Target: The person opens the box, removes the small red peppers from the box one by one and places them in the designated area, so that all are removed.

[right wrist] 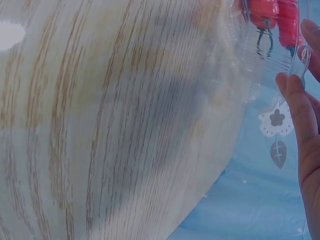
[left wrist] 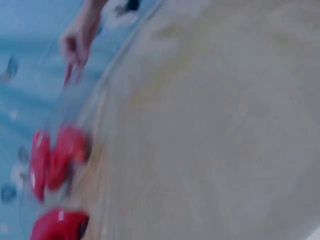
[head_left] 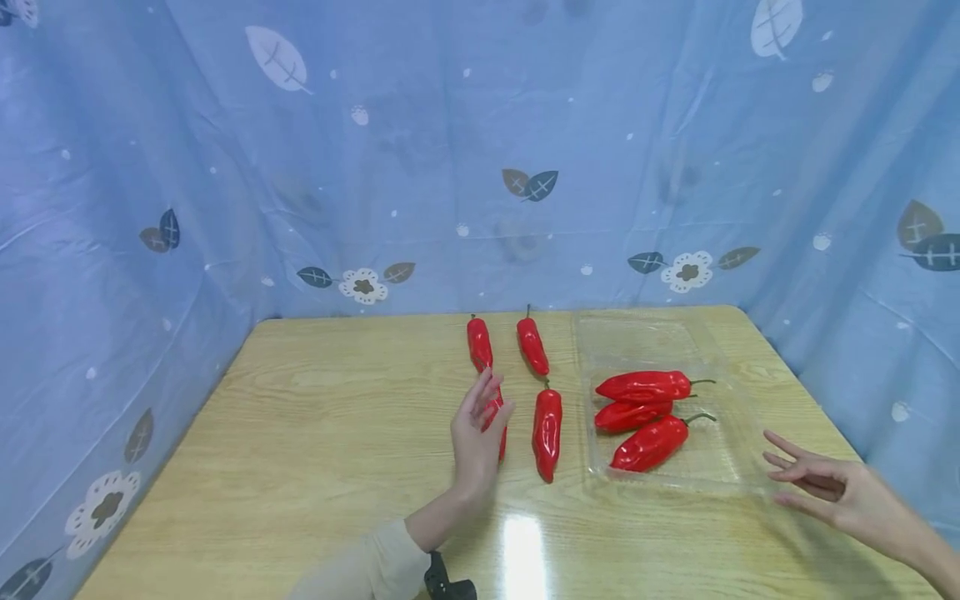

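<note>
My left hand (head_left: 476,446) reaches over a glossy red chili pepper (head_left: 502,446) on the table and partly covers it; thumb and fingers are apart. Whether the fingertips touch the pepper I cannot tell. Beyond it lies another red pepper (head_left: 479,343), with two more, one far (head_left: 532,346) and one near (head_left: 547,433), to the right. A clear plastic box (head_left: 720,467) with its lid folded back holds three red peppers (head_left: 651,443). Beside the box's right edge my right hand (head_left: 832,492) hovers, fingers spread and loosely bent, gripping nothing. The left wrist view is blurred.
The light wood table (head_left: 322,450) ends at a blue curtain (head_left: 450,150) printed with leaves and flowers, behind it and at both sides. The clear lid (head_left: 637,337) lies at the table's back right. A bright reflection shows near the front.
</note>
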{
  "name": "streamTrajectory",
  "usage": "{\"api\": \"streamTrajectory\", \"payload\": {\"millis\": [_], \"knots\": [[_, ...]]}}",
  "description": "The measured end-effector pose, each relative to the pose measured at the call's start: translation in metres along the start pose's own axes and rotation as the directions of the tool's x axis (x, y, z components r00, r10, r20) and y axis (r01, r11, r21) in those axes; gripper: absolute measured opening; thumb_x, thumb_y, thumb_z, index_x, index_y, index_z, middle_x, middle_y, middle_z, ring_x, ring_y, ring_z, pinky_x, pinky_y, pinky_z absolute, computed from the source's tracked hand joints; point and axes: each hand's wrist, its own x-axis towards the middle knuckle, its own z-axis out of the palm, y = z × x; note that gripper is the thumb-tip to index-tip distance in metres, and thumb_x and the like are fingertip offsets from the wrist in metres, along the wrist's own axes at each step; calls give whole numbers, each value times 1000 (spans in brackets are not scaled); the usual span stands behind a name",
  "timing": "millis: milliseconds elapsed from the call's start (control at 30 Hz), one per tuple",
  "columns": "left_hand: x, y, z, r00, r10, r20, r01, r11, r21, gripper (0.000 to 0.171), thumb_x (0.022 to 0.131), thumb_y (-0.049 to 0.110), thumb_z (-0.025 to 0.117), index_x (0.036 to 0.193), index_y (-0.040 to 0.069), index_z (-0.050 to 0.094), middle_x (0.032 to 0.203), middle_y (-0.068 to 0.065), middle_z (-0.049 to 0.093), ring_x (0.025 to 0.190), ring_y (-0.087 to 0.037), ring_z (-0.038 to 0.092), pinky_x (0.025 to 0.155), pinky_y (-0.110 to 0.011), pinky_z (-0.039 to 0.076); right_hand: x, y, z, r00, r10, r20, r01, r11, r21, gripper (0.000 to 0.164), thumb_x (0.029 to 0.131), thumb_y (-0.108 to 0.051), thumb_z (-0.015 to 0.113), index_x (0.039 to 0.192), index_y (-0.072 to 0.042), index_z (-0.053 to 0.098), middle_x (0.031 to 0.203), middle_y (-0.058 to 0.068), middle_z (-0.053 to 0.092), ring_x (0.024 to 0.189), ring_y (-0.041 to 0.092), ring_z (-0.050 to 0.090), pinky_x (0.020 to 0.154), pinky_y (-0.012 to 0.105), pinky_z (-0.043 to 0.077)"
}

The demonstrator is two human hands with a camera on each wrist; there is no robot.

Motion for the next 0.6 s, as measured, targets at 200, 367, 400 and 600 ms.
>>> {"api": "streamTrajectory", "payload": {"millis": [200, 367, 400, 600], "knots": [[-32, 9, 20, 977, -47, 209, 72, 991, -113, 49, 88, 4, 68, 134, 12, 55, 126, -7, 62, 119, -24, 56, 96, -23, 46, -1, -1, -1, 1000, 0, 5, 0, 1000, -7, 28, 71, 20, 70, 92, 3, 69, 140, -22, 45, 106, -5, 59, 78, 11, 50], [-40, 8, 45, 945, -89, 315, 153, 971, -184, 43, 89, 2, 66, 130, 8, 59, 124, -7, 64, 118, -26, 56, 94, -22, 47, -2, -2, -1, 1000, -14, 7, 14, 1000, 0, 28, 70, 21, 70, 92, 3, 69, 142, -21, 44, 107, -4, 59, 79, 12, 49], [-40, 7, 50, 940, -85, 330, 154, 970, -189, 41, 88, 1, 65, 129, 7, 59, 123, -9, 64, 116, -25, 58, 93, -22, 47, -2, -3, -1, 1000, -15, 9, 15, 1000, 1, 28, 71, 21, 70, 93, 3, 69, 142, -21, 44, 107, -4, 59, 79, 12, 49], [-38, 0, 81, 915, -42, 400, 135, 969, -207, 38, 87, 0, 66, 124, 9, 64, 116, -15, 67, 97, -17, 63, 84, -20, 51, 0, -5, -1, 1000, -3, 21, 2, 1000, 13, 26, 72, 19, 70, 93, 3, 69, 142, -22, 43, 108, -4, 58, 79, 13, 50]]}}
